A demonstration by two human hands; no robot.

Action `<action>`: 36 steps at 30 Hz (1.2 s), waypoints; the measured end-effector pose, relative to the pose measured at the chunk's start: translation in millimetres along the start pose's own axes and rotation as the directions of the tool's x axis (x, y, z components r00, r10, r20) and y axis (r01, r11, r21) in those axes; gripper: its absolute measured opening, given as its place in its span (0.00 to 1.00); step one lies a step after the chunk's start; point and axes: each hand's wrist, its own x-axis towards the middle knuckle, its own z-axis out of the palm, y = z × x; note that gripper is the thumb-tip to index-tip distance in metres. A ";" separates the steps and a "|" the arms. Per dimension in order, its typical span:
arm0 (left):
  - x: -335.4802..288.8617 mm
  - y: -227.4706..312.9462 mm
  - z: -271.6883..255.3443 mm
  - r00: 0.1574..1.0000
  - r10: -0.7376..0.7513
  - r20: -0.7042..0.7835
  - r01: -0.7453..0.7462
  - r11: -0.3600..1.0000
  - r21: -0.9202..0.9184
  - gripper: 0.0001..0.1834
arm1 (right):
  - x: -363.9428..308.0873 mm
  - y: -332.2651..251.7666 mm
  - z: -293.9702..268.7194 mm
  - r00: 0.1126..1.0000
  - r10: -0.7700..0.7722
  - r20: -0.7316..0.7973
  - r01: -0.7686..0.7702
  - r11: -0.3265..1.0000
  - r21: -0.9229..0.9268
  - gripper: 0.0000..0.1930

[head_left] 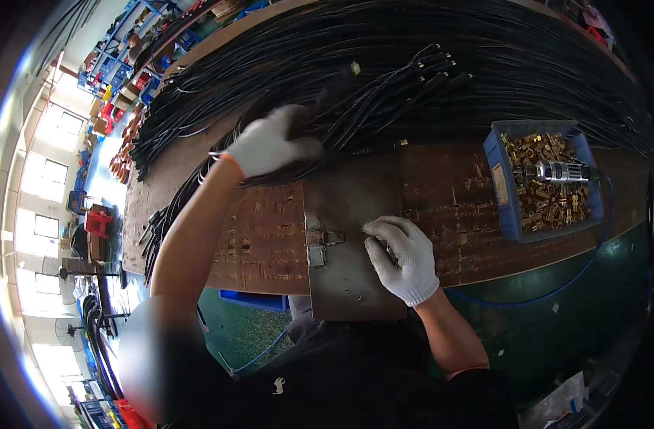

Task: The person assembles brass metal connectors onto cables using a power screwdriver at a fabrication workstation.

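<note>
My left hand (273, 141), in a white knit glove, reaches over the bundle of black cables (269, 93) on the workbench. Its fingers are smeared by motion, so whether they grip a cable is unclear. My right hand (405, 261), gloved the same way, hovers above the dark metal plate (359, 286) in front of me. Its fingers curl toward the thumb, and anything between them is too small or hidden to name. A small metal fixture (318, 243) sits at the plate's left side. Several cable ends with brass-coloured tips (435, 61) lie beyond my hands.
On the right of the wooden bench (441, 193) stands a blue bin (508, 207) full of brass fittings (548, 204). A silver power tool (559, 171) rests across it, its blue hose (556, 292) hanging past the bench edge. More black cables cover the far side.
</note>
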 end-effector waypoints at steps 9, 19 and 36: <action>14.7 55.3 33.6 0.970 -0.099 0.221 0.016 0.937 0.348 0.53 | 2.1 -1.5 5.1 0.997 -0.080 -0.017 0.080 0.996 -0.034 0.12; 28.1 82.6 46.6 0.964 -0.214 0.159 0.157 0.937 0.312 0.42 | -4.2 -4.1 6.1 1.000 0.010 0.009 -0.010 0.999 -0.031 0.10; 17.6 68.9 47.9 1.000 -0.026 -0.011 0.028 0.970 0.243 0.22 | -8.6 -4.8 13.3 1.000 0.004 0.000 -0.003 0.997 -0.081 0.09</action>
